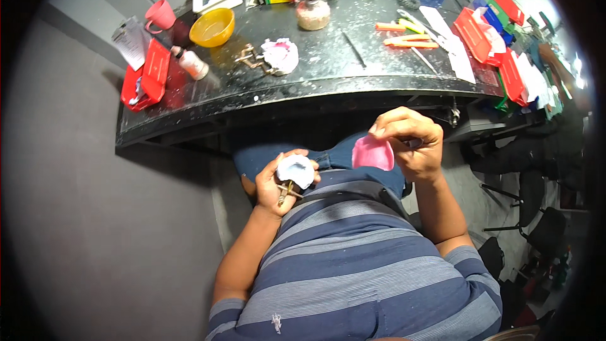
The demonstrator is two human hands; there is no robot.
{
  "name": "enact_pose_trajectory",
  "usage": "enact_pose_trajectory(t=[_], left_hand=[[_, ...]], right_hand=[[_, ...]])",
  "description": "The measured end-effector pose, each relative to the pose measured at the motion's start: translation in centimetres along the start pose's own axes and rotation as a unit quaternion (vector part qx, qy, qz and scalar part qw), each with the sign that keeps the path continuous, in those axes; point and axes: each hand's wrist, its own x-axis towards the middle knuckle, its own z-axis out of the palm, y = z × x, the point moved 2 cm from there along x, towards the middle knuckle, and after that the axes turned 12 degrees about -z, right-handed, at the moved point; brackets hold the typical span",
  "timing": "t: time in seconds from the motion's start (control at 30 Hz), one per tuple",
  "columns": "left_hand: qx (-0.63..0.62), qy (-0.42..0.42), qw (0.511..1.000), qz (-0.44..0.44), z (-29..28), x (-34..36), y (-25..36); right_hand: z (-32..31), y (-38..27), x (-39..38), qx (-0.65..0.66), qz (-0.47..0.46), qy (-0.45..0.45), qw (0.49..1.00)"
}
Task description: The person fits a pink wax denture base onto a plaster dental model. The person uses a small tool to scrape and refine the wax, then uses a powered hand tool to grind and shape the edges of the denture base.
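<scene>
Low in front of my lap, my left hand (266, 191) is closed around a white plaster dental cast (295, 172) with a brass articulator piece (285, 196) projecting from it toward my wrist. My right hand (421, 144) is raised to the right, pinching a thin pink sheet (372, 154), apparently wax, by its upper edge between thumb and fingers. The sheet hangs apart from the cast, its lower edge rounded. On the bench, a second plaster cast (281, 62) with pink material on it lies beside its brass articulator frame (250, 58).
The black bench (252, 91) curves across in front of me. On it are a glass burner (314, 15), a yellow bowl (213, 28), a pink mug (161, 15), a small bottle (191, 65), a thin dark tool (355, 49), several coloured sticks (409, 42) and red boxes (475, 36). Chairs (544, 230) stand at right.
</scene>
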Motion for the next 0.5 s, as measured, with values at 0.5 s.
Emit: enact_pose_trajectory(t=[0.5], left_hand=[[0.043,0.004,0.999,0.008,0.36,-0.35,0.15]], right_hand=[[-0.66,-0.63,0.12,0.079,-0.016,0.054,0.995]])
